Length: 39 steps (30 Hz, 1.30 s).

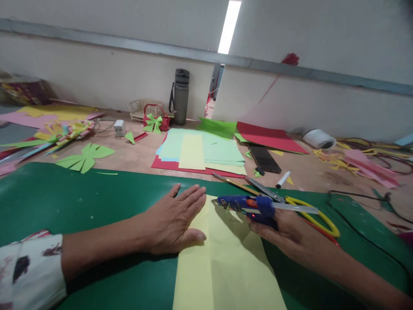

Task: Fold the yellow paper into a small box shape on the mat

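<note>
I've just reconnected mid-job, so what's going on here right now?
The left hand lies flat across the left edge of a pale yellow sheet on a green mat. The right hand holds a blue glue gun, its nozzle pointing at the sheet's far end, near a lengthwise crease; whether it touches is hard to tell. Scissors lie just beyond the gun.

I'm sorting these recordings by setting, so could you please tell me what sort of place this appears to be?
Probably a paper-craft workspace: the right hand holds a blue glue gun over pale yellow paper, and a stack of coloured sheets lies farther back.
</note>
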Each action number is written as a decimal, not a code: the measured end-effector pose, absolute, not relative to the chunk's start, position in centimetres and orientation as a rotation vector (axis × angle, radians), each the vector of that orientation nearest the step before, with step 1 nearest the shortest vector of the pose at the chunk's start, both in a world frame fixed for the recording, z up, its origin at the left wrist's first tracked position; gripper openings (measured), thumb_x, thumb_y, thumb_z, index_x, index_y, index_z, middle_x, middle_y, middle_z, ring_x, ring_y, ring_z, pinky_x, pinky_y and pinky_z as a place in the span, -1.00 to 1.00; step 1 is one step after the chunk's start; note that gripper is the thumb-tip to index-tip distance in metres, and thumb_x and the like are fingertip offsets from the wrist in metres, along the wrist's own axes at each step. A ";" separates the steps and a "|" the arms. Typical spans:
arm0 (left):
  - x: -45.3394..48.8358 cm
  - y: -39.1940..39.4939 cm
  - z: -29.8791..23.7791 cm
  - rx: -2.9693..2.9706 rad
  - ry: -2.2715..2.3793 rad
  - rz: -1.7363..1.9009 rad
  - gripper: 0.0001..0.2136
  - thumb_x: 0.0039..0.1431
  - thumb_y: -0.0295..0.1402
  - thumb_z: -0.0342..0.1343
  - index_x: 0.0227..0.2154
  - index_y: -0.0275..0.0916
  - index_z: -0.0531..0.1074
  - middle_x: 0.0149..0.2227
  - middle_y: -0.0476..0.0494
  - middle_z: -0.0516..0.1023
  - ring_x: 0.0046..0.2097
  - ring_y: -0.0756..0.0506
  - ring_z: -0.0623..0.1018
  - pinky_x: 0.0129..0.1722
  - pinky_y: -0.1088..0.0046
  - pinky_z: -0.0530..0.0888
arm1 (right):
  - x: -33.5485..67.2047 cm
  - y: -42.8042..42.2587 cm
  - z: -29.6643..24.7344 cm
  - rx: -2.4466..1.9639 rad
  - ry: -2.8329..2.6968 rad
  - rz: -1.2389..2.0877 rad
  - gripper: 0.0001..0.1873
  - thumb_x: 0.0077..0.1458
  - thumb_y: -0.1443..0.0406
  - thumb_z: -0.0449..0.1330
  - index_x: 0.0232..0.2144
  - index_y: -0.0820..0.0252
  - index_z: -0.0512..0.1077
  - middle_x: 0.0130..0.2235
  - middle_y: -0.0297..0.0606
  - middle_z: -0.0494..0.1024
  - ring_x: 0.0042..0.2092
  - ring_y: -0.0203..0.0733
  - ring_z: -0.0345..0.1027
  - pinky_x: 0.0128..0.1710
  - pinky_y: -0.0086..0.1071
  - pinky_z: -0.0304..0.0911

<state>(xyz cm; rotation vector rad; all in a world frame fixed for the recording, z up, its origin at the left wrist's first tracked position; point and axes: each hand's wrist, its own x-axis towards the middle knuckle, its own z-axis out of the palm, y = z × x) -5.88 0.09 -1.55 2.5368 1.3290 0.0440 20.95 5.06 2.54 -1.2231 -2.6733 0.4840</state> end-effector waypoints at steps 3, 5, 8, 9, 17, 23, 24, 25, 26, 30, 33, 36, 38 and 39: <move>-5.9 0.1 -1.5 2.526 1.333 0.014 -0.32 0.20 0.07 -0.38 0.25 -0.25 -0.31 0.29 -0.20 -0.37 0.29 -0.22 -0.28 0.20 0.00 -0.24 | 21.0 5.2 2.6 -1.308 -2.785 0.611 -0.60 0.17 0.06 -0.10 -0.42 0.21 0.35 -0.52 -0.31 0.37 -0.50 -0.27 0.20 -0.57 -0.40 0.12; -5.9 0.1 -1.5 2.530 1.336 0.017 -0.32 0.20 0.06 -0.39 0.25 -0.24 -0.33 0.29 -0.19 -0.38 0.29 -0.21 -0.28 0.20 0.01 -0.24 | 21.0 5.2 2.5 -1.325 -2.783 0.613 -0.59 0.16 0.03 -0.10 -0.46 0.20 0.32 -0.54 -0.32 0.34 -0.51 -0.27 0.16 -0.57 -0.39 0.10; -5.9 0.0 -1.5 2.536 1.336 0.023 -0.33 0.21 0.06 -0.39 0.25 -0.23 -0.33 0.29 -0.18 -0.37 0.29 -0.22 -0.28 0.20 0.01 -0.23 | 21.2 5.4 2.1 -1.348 -2.751 0.623 -0.59 0.14 0.02 -0.09 -0.54 0.17 0.25 -0.56 -0.33 0.30 -0.52 -0.27 0.13 -0.58 -0.39 0.06; -5.9 0.0 -1.5 2.536 1.336 0.020 -0.33 0.21 0.06 -0.39 0.25 -0.23 -0.34 0.29 -0.17 -0.37 0.29 -0.22 -0.28 0.20 0.01 -0.23 | 21.2 5.4 2.0 -1.361 -2.739 0.619 -0.59 0.14 0.02 -0.09 -0.56 0.17 0.22 -0.56 -0.34 0.29 -0.53 -0.28 0.12 -0.59 -0.39 0.05; -5.9 0.1 -1.7 2.543 1.340 0.018 -0.34 0.21 0.05 -0.40 0.25 -0.22 -0.38 0.29 -0.16 -0.39 0.29 -0.21 -0.28 0.20 0.01 -0.23 | 21.1 5.2 2.1 -1.368 -2.768 0.583 -0.58 0.14 0.01 -0.11 -0.59 0.14 0.18 -0.59 -0.35 0.25 -0.56 -0.30 0.09 -0.61 -0.40 0.01; -5.9 0.2 -1.6 2.529 1.342 0.013 -0.33 0.21 0.06 -0.38 0.25 -0.21 -0.35 0.29 -0.17 -0.39 0.29 -0.20 -0.29 0.20 0.01 -0.24 | 21.1 5.3 2.1 -1.392 -2.769 0.568 -0.55 0.13 -0.03 -0.12 -0.60 0.13 0.17 -0.61 -0.35 0.24 -0.57 -0.29 0.09 -0.63 -0.40 -0.01; -5.9 0.2 -1.5 2.527 1.338 0.011 -0.33 0.21 0.06 -0.38 0.25 -0.21 -0.35 0.29 -0.17 -0.40 0.29 -0.20 -0.30 0.20 0.01 -0.24 | 21.1 5.2 2.1 -1.413 -2.781 0.560 -0.55 0.12 -0.04 -0.13 -0.60 0.13 0.17 -0.61 -0.35 0.24 -0.57 -0.29 0.09 -0.63 -0.39 -0.01; -5.9 0.2 -1.5 2.525 1.336 0.011 -0.33 0.21 0.06 -0.38 0.25 -0.22 -0.35 0.28 -0.17 -0.40 0.29 -0.20 -0.30 0.20 0.01 -0.25 | 21.1 5.2 2.1 -1.433 -2.790 0.565 -0.55 0.12 -0.04 -0.13 -0.59 0.13 0.17 -0.60 -0.35 0.24 -0.57 -0.28 0.10 -0.61 -0.38 0.00; -5.9 0.1 -1.5 2.522 1.335 0.011 -0.33 0.21 0.06 -0.38 0.25 -0.22 -0.34 0.28 -0.18 -0.40 0.29 -0.20 -0.30 0.20 0.01 -0.25 | 21.1 5.2 2.0 -1.447 -2.790 0.573 -0.55 0.12 -0.04 -0.14 -0.59 0.14 0.18 -0.59 -0.34 0.25 -0.56 -0.27 0.11 -0.60 -0.38 0.01; -5.9 0.0 -1.4 2.518 1.339 0.018 -0.33 0.21 0.06 -0.37 0.25 -0.23 -0.32 0.29 -0.19 -0.38 0.29 -0.22 -0.29 0.20 0.01 -0.24 | 21.1 5.2 2.0 -1.439 -2.742 0.596 -0.58 0.13 0.00 -0.11 -0.57 0.14 0.19 -0.54 -0.31 0.30 -0.51 -0.25 0.14 -0.57 -0.37 0.05; -5.9 0.0 -1.5 2.528 1.336 0.021 -0.33 0.21 0.06 -0.37 0.25 -0.22 -0.33 0.29 -0.18 -0.38 0.29 -0.21 -0.28 0.20 0.01 -0.24 | 21.3 5.1 2.1 -1.442 -2.734 0.606 -0.58 0.11 -0.01 -0.09 -0.58 0.14 0.21 -0.58 -0.33 0.27 -0.55 -0.27 0.11 -0.60 -0.38 0.01; -5.9 0.0 -1.5 2.535 1.332 0.016 -0.32 0.20 0.07 -0.37 0.25 -0.23 -0.34 0.29 -0.18 -0.38 0.29 -0.20 -0.29 0.20 0.02 -0.24 | 21.3 4.9 2.2 -1.438 -2.718 0.635 -0.59 0.10 -0.01 -0.05 -0.56 0.14 0.27 -0.61 -0.35 0.26 -0.58 -0.27 0.10 -0.63 -0.39 -0.02; -5.8 0.0 -1.4 2.530 1.339 0.006 -0.32 0.20 0.07 -0.38 0.25 -0.23 -0.32 0.29 -0.19 -0.38 0.29 -0.20 -0.29 0.20 0.02 -0.24 | 21.2 4.9 2.2 -1.418 -2.692 0.636 -0.62 0.09 0.01 -0.03 -0.54 0.15 0.31 -0.61 -0.35 0.28 -0.57 -0.27 0.11 -0.62 -0.40 0.00; -5.8 0.0 -1.4 2.526 1.345 -0.001 -0.32 0.20 0.07 -0.38 0.25 -0.23 -0.32 0.29 -0.19 -0.38 0.29 -0.20 -0.29 0.20 0.02 -0.24 | 21.2 5.0 2.2 -1.407 -2.673 0.631 -0.63 0.09 0.03 -0.02 -0.53 0.15 0.32 -0.60 -0.35 0.30 -0.56 -0.27 0.12 -0.61 -0.40 0.02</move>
